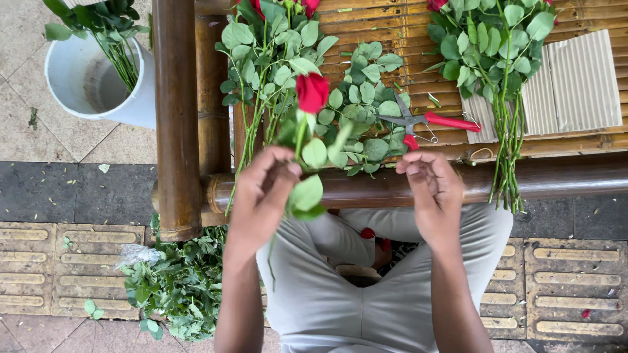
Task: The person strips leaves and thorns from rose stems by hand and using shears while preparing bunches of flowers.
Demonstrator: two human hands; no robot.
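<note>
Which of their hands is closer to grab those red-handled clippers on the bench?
Likely the right hand: it is empty and sits just below the red-handled clippers, while the left hand is holding the rose stem.

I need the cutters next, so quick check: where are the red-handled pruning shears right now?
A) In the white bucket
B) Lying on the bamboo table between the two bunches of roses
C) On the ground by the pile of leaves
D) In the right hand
B: the pruning shears lie on the bamboo table just beyond the right hand, which holds no tool, while the left hand holds a rose stem.
</note>
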